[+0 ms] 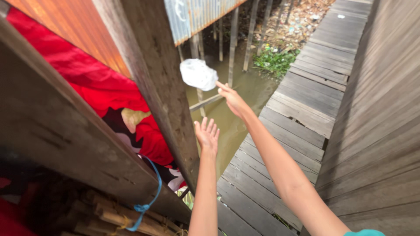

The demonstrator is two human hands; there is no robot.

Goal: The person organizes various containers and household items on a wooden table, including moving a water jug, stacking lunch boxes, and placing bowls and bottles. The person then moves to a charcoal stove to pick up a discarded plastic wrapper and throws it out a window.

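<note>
While spread beside the post edge [170,109], both hands (left [207,135], right [234,100]) under a white bag [198,74].

hands: 2 — left hand [207,134], right hand [233,100] | white plastic bag [198,74]: 1 | plank walkway [302,109]: 1 | red cloth [94,83]: 1 | blue strap [148,199]: 1 | leaning wooden post [162,87]: 1

crumpled white plastic bag [198,74], bunched round, at fingertips of right hand [233,99], above murky water.
</note>
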